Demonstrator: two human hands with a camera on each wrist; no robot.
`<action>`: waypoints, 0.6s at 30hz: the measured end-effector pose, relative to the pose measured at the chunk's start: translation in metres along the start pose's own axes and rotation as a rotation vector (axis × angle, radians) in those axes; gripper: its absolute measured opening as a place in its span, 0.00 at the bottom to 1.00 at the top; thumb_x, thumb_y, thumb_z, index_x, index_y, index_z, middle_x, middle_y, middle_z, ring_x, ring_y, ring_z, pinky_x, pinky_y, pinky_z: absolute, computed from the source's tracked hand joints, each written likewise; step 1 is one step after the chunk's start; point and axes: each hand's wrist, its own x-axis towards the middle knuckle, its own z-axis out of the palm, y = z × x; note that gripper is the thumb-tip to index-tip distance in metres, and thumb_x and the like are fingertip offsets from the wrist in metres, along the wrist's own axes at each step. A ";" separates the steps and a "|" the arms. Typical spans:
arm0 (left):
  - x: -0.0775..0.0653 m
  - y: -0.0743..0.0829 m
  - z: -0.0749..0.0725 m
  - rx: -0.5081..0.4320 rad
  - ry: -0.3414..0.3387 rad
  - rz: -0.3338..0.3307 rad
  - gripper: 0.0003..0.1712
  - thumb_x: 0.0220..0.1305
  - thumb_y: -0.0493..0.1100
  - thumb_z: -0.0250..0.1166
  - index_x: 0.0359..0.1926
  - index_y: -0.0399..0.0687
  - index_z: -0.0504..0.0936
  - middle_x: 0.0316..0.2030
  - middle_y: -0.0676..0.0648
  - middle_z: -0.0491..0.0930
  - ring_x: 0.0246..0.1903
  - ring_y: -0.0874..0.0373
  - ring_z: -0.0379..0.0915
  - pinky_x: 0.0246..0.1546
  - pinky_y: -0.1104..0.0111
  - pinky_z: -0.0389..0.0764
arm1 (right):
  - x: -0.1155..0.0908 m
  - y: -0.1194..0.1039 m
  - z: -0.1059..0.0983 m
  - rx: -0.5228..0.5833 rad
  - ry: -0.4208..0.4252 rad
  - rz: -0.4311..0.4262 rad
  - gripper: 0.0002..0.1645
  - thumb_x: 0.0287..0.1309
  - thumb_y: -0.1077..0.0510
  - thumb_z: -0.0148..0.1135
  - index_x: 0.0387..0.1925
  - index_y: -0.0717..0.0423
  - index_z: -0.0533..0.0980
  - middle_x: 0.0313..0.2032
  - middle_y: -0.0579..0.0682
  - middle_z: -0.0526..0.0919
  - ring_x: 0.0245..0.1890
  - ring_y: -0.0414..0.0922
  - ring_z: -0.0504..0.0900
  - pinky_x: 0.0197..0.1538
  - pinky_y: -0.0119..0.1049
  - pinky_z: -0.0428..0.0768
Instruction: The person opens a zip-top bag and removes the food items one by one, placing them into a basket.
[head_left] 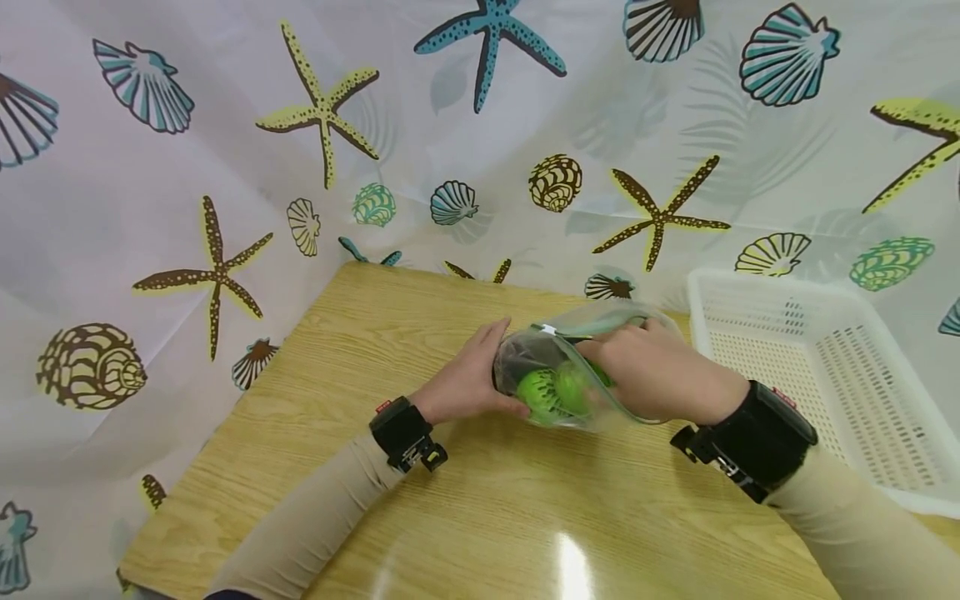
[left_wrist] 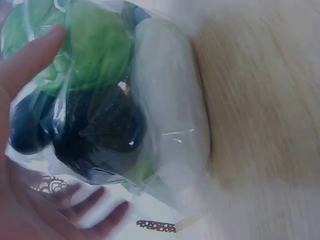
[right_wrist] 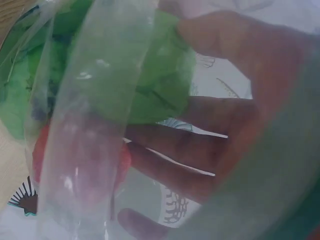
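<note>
- Bag (head_left: 517,357): on or just over the bench (head_left: 487,517), mouth unzipped.
- Done: green balls (head_left: 542,396), dark item (left_wrist: 100,135), white item (left_wrist: 172,95), red item (right_wrist: 82,162) are in it.
- Your right grip (head_left: 648,367): in the mouth, at a green ball; pinching or not, can't tell.
- Your left grip (head_left: 472,375): spread against the bag's side.
- Looks mid-job; how much is left, can't tell.
- Basket (head_left: 765,367): right of the bag.

Left hand (head_left: 471,377) spread, right hand (head_left: 660,367) knuckles-up
</note>
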 end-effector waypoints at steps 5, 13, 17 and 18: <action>0.001 0.002 -0.001 -0.082 0.026 0.192 0.67 0.39 0.57 0.78 0.73 0.69 0.42 0.69 0.56 0.49 0.62 0.64 0.48 0.60 0.52 0.66 | 0.004 0.007 0.001 0.070 -0.001 0.003 0.27 0.54 0.43 0.66 0.53 0.50 0.77 0.36 0.48 0.84 0.36 0.48 0.80 0.35 0.57 0.76; -0.005 0.021 -0.012 -0.181 -0.038 0.224 0.60 0.39 0.47 0.80 0.71 0.64 0.54 0.63 0.53 0.59 0.60 0.62 0.54 0.59 0.50 0.65 | 0.007 0.013 -0.007 0.145 0.102 -0.056 0.23 0.58 0.47 0.63 0.49 0.58 0.78 0.31 0.49 0.82 0.30 0.45 0.76 0.35 0.44 0.78; -0.003 0.018 -0.011 -0.226 -0.044 0.223 0.60 0.37 0.45 0.81 0.70 0.58 0.56 0.63 0.52 0.61 0.60 0.62 0.55 0.61 0.52 0.63 | 0.000 0.013 -0.019 0.222 0.120 -0.020 0.24 0.59 0.48 0.62 0.53 0.55 0.76 0.27 0.45 0.76 0.24 0.40 0.70 0.27 0.37 0.72; -0.002 0.016 -0.010 -0.246 -0.043 0.228 0.59 0.37 0.44 0.81 0.69 0.58 0.56 0.62 0.52 0.61 0.60 0.62 0.55 0.62 0.52 0.63 | -0.003 0.012 -0.022 0.237 0.128 -0.003 0.25 0.58 0.48 0.62 0.55 0.55 0.75 0.29 0.45 0.77 0.25 0.39 0.70 0.28 0.37 0.73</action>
